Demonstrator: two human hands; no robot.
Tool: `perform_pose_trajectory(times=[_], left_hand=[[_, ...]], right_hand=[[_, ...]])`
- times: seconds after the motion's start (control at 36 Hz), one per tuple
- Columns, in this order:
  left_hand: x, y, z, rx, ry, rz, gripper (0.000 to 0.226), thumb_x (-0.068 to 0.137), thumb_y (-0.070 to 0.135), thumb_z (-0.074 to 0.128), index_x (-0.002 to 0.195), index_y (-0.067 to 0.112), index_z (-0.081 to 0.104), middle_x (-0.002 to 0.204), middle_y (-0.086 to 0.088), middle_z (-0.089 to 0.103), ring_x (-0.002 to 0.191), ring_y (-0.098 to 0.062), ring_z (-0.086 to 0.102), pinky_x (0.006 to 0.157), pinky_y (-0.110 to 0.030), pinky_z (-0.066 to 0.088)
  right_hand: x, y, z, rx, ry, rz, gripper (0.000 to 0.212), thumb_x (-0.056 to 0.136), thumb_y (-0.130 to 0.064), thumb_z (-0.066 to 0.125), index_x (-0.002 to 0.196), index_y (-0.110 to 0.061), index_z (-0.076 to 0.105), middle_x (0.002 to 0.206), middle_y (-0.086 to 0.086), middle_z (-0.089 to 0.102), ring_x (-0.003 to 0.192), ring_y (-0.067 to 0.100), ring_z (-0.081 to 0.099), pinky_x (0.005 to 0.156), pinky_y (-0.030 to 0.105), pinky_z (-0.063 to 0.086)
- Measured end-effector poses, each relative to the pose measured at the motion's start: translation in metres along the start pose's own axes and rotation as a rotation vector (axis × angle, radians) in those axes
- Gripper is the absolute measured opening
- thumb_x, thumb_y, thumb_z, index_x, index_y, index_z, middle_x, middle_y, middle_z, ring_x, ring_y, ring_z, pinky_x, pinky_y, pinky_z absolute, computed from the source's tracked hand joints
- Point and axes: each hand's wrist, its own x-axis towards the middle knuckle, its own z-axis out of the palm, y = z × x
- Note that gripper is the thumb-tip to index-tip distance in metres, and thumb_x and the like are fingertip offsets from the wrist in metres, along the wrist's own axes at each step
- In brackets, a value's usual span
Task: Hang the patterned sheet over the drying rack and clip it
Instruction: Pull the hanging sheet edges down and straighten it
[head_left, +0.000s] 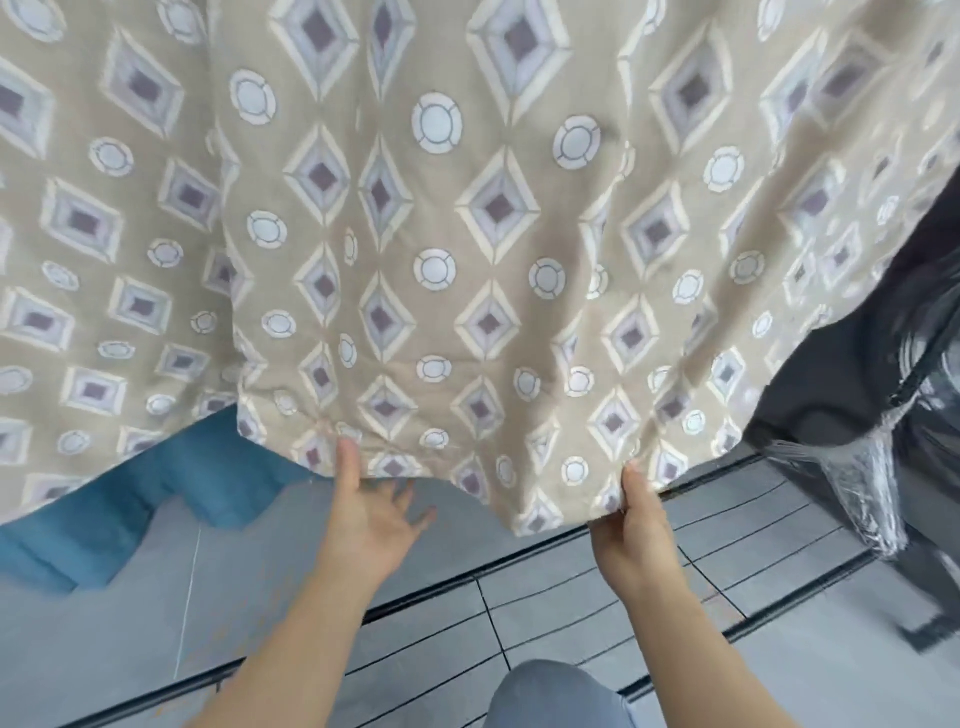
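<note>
One patterned sheet (467, 234). Two bare hands at its near edge: one left hand (371, 512), one right hand (636, 525). One blue cloth (156, 488) far left, one dark plastic-wrapped object (857, 415) on the right, and one grey-trousered knee (550, 696) nearest.

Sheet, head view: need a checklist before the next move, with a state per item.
1. Sheet draped over the rack: cannot tell, the rack is out of view.
2. Right hand holding the hem: ok, it pinches the bottom edge.
3. Left hand holding the hem: not ok, only the thumb touches it and the fingers are spread below.
4. Hem clear of the floor: ok, it hangs above the tiles.
5. Hem straight: not ok, it is wavy and creased between the hands.
6. Clips ready: cannot tell, none in view.
</note>
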Motion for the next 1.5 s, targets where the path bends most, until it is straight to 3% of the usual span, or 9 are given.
perform_pose_trajectory(times=[0.19,0.31,0.42,0.61,0.81,0.97,1.11,1.36,1.5], left_hand=[[-0.025,-0.059,0.043,0.370,-0.336,-0.064,0.066,0.047,0.062,0.076,0.105,0.040,0.053,0.104,0.010,0.064,0.103,-0.012,0.062,0.093,-0.034,0.045],[-0.020,-0.067,0.060,0.200,-0.306,-0.192,0.045,0.085,0.001,0.063,0.095,0.040,0.045,0.093,0.021,0.055,0.067,0.020,0.058,0.058,0.001,0.042],[-0.012,-0.059,0.076,0.090,-0.397,-0.135,0.026,0.085,0.011,0.050,0.108,0.008,0.061,0.087,-0.005,0.073,0.076,-0.013,0.071,0.058,-0.025,0.056],[0.000,-0.042,0.072,0.104,-0.325,-0.145,0.025,0.097,0.019,0.041,0.095,0.010,0.065,0.082,-0.005,0.074,0.070,-0.015,0.071,0.066,-0.029,0.057],[0.014,-0.005,0.068,-0.034,-0.183,0.021,0.023,0.097,0.021,0.043,0.102,0.012,0.063,0.077,-0.003,0.074,0.071,-0.015,0.071,0.080,-0.031,0.055],[-0.002,-0.031,0.077,-0.266,-0.295,0.021,0.075,0.053,0.047,0.078,0.120,0.020,0.060,0.117,-0.008,0.066,0.110,-0.028,0.061,0.098,-0.048,0.043],[-0.010,-0.064,0.096,-0.112,-0.239,-0.082,0.070,0.062,0.039,0.062,0.130,0.029,0.046,0.145,-0.004,0.037,0.136,-0.020,0.031,0.107,-0.053,0.024],[-0.001,-0.094,0.112,0.101,-0.187,-0.182,0.054,0.088,0.032,0.055,0.138,0.031,0.035,0.151,-0.001,0.027,0.133,-0.026,0.037,0.108,-0.047,0.025],[-0.006,-0.120,0.127,0.122,-0.387,-0.264,0.051,0.069,0.033,0.062,0.116,0.014,0.055,0.126,-0.007,0.052,0.102,-0.026,0.055,0.087,-0.040,0.043]], right_hand=[[-0.008,0.013,0.018,-0.087,-0.018,0.006,0.016,0.096,-0.022,0.051,0.103,-0.015,0.064,0.095,-0.001,0.072,0.084,0.012,0.066,0.072,0.026,0.054],[-0.008,0.006,0.007,-0.175,0.003,-0.064,0.020,0.097,-0.020,0.049,0.105,-0.007,0.061,0.086,-0.002,0.071,0.079,0.012,0.063,0.073,0.024,0.048],[-0.005,-0.015,-0.001,0.045,-0.067,0.018,0.025,0.094,-0.022,0.050,0.113,-0.015,0.064,0.105,-0.001,0.071,0.097,0.016,0.066,0.091,0.031,0.048],[0.015,-0.073,-0.002,0.478,-0.264,0.001,0.090,0.039,-0.028,0.086,0.124,-0.015,0.060,0.122,0.008,0.064,0.113,0.029,0.061,0.102,0.045,0.040],[0.035,-0.115,-0.015,0.573,-0.203,-0.126,0.104,0.028,-0.022,0.085,0.128,-0.019,0.058,0.121,0.009,0.065,0.107,0.031,0.064,0.096,0.048,0.044],[0.026,-0.118,-0.017,0.451,-0.061,-0.093,0.049,0.078,-0.029,0.066,0.125,-0.018,0.058,0.118,0.003,0.067,0.106,0.022,0.064,0.092,0.041,0.049],[0.014,-0.095,-0.024,0.313,-0.069,-0.091,0.026,0.092,-0.028,0.052,0.112,-0.016,0.062,0.108,0.000,0.071,0.097,0.015,0.067,0.076,0.025,0.056],[0.004,-0.072,-0.041,0.269,-0.058,-0.097,0.029,0.096,-0.025,0.045,0.120,-0.018,0.059,0.111,-0.003,0.070,0.097,0.009,0.067,0.075,0.019,0.057],[-0.007,-0.058,-0.039,0.196,-0.117,-0.047,0.033,0.095,-0.027,0.043,0.118,-0.010,0.059,0.116,0.007,0.068,0.106,0.016,0.065,0.080,0.022,0.056]])
